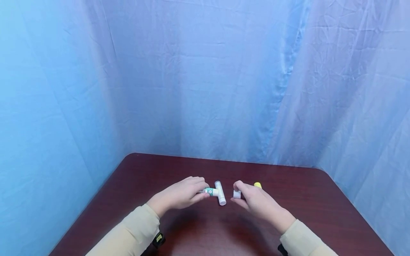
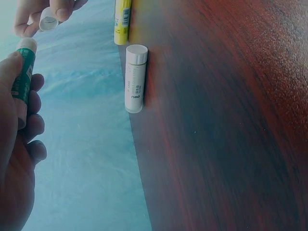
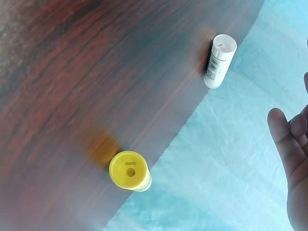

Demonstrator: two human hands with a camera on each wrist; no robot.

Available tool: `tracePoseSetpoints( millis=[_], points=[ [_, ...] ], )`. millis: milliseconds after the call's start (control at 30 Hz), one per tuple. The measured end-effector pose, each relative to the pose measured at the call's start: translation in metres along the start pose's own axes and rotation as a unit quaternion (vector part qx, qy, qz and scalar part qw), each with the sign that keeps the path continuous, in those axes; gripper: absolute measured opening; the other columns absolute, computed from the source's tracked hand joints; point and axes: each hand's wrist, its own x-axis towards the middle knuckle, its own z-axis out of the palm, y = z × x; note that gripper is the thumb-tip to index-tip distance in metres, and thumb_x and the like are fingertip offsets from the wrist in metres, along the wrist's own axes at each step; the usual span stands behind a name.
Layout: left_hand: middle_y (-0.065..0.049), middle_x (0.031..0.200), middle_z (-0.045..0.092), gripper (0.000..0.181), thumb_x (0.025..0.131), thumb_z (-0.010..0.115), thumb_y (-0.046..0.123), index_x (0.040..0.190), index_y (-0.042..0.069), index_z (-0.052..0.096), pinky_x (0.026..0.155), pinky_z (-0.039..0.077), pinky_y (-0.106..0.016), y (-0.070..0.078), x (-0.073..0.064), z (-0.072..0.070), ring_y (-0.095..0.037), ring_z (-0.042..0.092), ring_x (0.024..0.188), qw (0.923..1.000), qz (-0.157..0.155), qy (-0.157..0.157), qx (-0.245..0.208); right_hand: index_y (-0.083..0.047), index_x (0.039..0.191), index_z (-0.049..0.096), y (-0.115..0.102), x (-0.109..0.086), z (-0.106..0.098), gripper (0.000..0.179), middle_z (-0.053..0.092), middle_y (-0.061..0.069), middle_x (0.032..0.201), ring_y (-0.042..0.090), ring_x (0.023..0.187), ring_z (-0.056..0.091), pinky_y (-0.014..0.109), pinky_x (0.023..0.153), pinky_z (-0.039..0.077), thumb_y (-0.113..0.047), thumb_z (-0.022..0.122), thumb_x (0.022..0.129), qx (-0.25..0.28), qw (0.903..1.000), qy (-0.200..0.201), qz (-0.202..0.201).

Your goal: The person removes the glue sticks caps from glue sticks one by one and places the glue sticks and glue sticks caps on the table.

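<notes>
My left hand [image 1: 180, 192] grips a green glue stick [image 2: 23, 77], its white end pointing toward the right hand. Its cap is off. Between the thumb and fingers of my right hand [image 1: 257, 201] is a small white cap [image 1: 236, 194], its hollow end showing in the left wrist view [image 2: 48, 21]. A short gap separates cap and green stick. A white glue stick [image 1: 220, 193] is on the table, between the hands in the head view. Beyond the right hand, a yellow glue stick [image 1: 257, 185] is partly hidden; its yellow end shows in the right wrist view [image 3: 126, 166].
The dark red-brown table [image 1: 288, 177] has rounded far corners. Light blue cloth [image 1: 205, 89] hangs behind it and along both sides. A dark strap shows at each sleeve cuff.
</notes>
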Motion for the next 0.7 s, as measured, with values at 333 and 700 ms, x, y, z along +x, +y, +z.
tracePoseSetpoints(
  millis=[333,700],
  points=[
    [0.012,0.094,0.052,0.018,0.106,0.056,0.033,0.110,0.017,0.065,0.090,0.043,-0.030,0.0015,-0.0009,0.0003,-0.006,0.048,0.086,1.0000,-0.007,-0.003,0.006,-0.016,0.102,0.056,0.0008,-0.0024,0.0007,0.036,0.056,-0.016,0.077,-0.004,0.064,0.051,0.013,0.056,0.043,-0.021,0.087,0.084,0.003,0.9997,0.023,-0.008],
    [0.015,0.092,0.049,0.016,0.106,0.055,0.036,0.106,0.020,0.062,0.086,0.042,-0.028,-0.0023,-0.0048,-0.0023,-0.004,0.045,0.085,0.9998,-0.018,0.004,0.012,-0.018,0.102,0.062,0.0077,-0.0024,-0.0023,0.037,0.051,-0.014,0.073,0.000,0.060,0.047,0.013,0.054,0.039,-0.011,0.089,0.079,0.052,0.9960,0.070,-0.017]
  ],
)
